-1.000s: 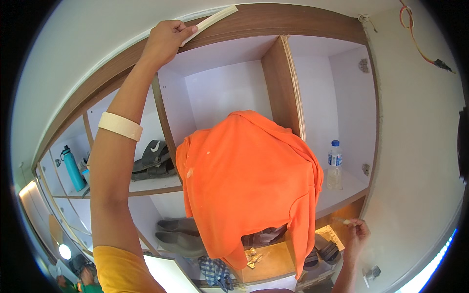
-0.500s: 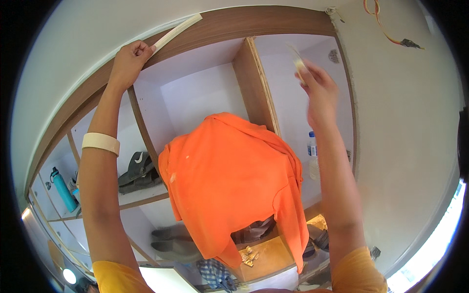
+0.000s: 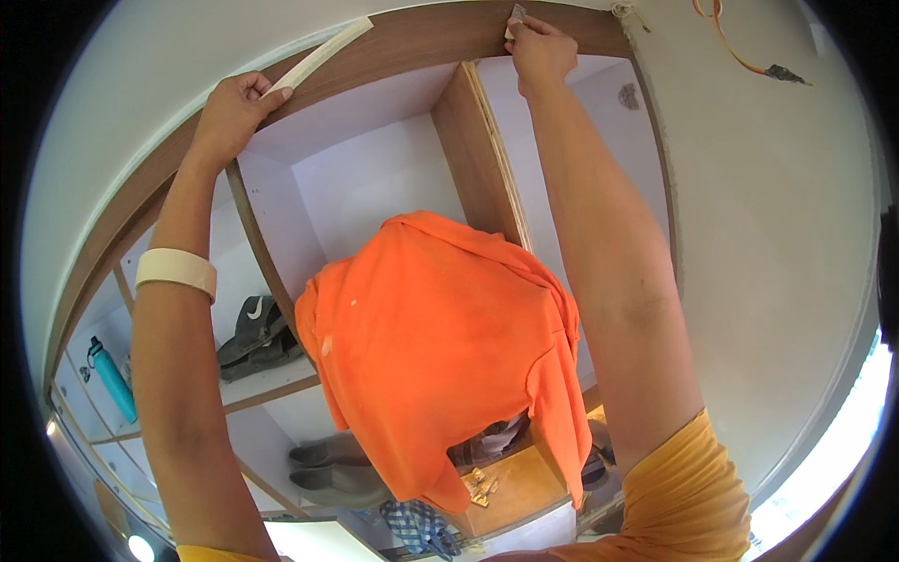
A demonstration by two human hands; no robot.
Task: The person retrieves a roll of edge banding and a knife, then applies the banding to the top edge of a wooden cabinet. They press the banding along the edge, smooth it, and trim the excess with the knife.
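Note:
My left hand (image 3: 234,114) pinches a long cream strip (image 3: 320,58) lying along the brown top rail (image 3: 428,33) of a wooden cabinet. A cream roll of tape (image 3: 176,271) circles my left forearm. My right hand (image 3: 539,56) is at the rail's right part, fingers closed on a small thin piece (image 3: 516,17) with pale and grey parts, too small to name. Below my hands, an orange garment (image 3: 435,347) hangs over the open cabinet, in front of a plywood divider (image 3: 487,159).
A teal bottle (image 3: 113,379) and dark slides (image 3: 253,339) occupy left shelves. Grey shoes (image 3: 337,483), checked cloth (image 3: 412,526) and an orange drawer-like board (image 3: 520,485) are lower. Yellow and red wires (image 3: 740,61) hang from the wall at the right.
My right hand has risen from low at the right to the top rail. The view has shifted; my left hand still holds the strip at the rail.

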